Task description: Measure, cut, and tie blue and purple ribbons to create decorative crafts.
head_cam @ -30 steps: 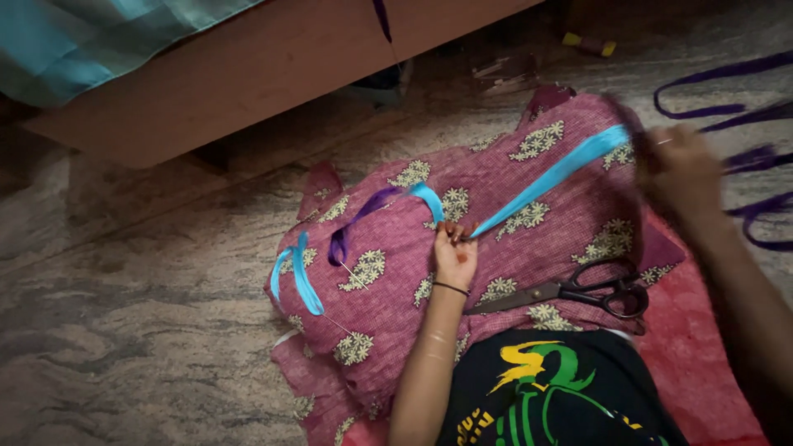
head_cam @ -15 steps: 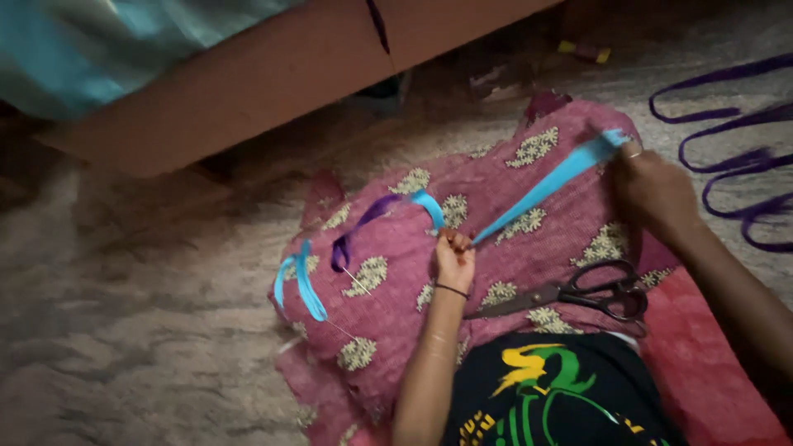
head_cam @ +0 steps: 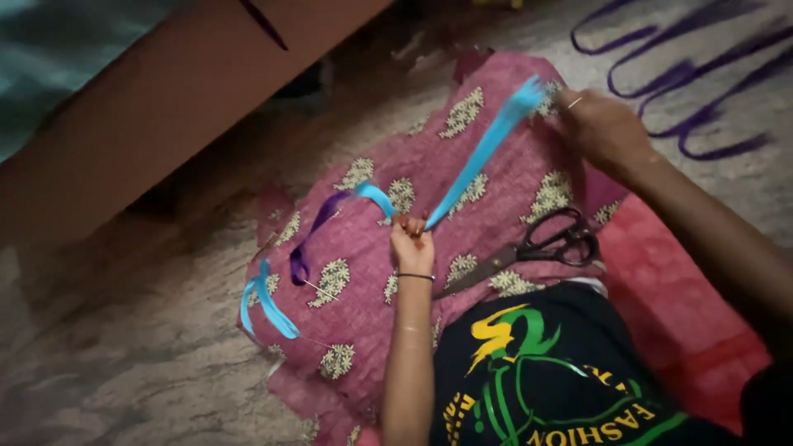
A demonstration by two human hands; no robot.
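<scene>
A pink cloth (head_cam: 496, 173) with pale flower motifs lies spread on the floor. My left hand (head_cam: 411, 242) pinches a light blue ribbon (head_cam: 483, 157) against the cloth near its middle. My right hand (head_cam: 601, 128) holds the ribbon's far end, pulled taut up and to the right, with a thin needle or pin showing at the fingertips. More ribbon runs left from my left hand as a blue piece, a purple loop (head_cam: 304, 248) and another blue loop (head_cam: 266, 299). Black-handled scissors (head_cam: 541, 245) lie on the cloth between my arms.
A brown wooden board (head_cam: 165, 107) slants across the top left. Purple ribbon loops (head_cam: 686, 74) lie on the floor at the top right. A red mat (head_cam: 686, 297) is under my right arm. Grey mottled floor (head_cam: 107, 363) fills the lower left.
My right hand has moved a little left and up with the ribbon end, keeping the ribbon taut. My left hand stays pinched at the same spot on the cloth.
</scene>
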